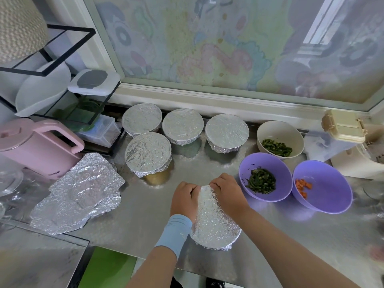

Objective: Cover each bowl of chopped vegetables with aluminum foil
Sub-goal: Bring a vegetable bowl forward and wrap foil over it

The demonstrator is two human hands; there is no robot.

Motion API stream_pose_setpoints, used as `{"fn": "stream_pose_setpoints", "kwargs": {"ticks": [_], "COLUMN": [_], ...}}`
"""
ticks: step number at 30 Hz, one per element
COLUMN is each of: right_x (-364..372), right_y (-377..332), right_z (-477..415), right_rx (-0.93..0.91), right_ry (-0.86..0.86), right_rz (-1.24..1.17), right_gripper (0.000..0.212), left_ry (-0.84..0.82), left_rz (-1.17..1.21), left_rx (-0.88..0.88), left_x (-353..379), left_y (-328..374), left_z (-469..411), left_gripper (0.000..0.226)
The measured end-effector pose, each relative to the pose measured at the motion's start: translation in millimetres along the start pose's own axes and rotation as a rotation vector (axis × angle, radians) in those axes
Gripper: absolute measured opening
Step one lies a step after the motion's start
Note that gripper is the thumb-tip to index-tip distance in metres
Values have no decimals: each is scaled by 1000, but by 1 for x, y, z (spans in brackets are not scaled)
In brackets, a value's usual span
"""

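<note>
Near-centre on the steel counter (145,215), the left hand (184,197) and right hand (227,190) curl their fingers over the far rim of the foil-draped round bowl (216,225), pinching the sheet down so it clings. Three uncovered vegetable bowls (259,165) wait at right.

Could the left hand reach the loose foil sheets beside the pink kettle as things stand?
Probably yes: only bare counter lies between the left hand and the foil sheets, though it must release the foil-covered bowl.
</note>
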State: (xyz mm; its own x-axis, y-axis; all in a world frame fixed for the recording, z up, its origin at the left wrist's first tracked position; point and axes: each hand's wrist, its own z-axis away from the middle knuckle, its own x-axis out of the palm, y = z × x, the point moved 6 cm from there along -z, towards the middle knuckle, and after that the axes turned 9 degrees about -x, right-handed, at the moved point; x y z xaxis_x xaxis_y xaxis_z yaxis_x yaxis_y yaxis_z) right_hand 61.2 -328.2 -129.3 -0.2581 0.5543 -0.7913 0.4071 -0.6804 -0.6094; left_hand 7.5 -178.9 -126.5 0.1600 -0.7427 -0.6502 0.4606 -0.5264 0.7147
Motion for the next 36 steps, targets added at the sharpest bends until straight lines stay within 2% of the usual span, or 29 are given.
{"fn": "stream_pose_setpoints", "kwargs": {"ticks": [4,7,13,19,22,25,29,36], "right_x": [-4,-8,2,3,-3,-11,-9,-3], "right_y": [-7,-7,5,-4,-7,-4,7,13], "right_z": [-2,5,7,-5,-2,9,13,4], "right_rx": [-102,-78,22,-88,-130,-80,57,67], "right_ry": [-9,83,34,-67,7,123,137,41], "right_rz": [69,92,-36,-20,22,57,-73,-151], "right_gripper": [18,13,16,19,15,10,12,15], "left_ry": [20,-30,-36,45,91,54,-68,-12], "left_rz": [-130,-114,-29,-82,-125,-133,-90,-26], "left_rx": [89,130,42,21,-5,55,74,-2], "left_x": [0,5,11,7,4,4,14,14], "left_y": [11,19,9,5,4,14,18,11], "left_z": [-2,-3,-3,3,7,4,-3,-2], "left_gripper": [20,20,21,26,26,22,19,20]}}
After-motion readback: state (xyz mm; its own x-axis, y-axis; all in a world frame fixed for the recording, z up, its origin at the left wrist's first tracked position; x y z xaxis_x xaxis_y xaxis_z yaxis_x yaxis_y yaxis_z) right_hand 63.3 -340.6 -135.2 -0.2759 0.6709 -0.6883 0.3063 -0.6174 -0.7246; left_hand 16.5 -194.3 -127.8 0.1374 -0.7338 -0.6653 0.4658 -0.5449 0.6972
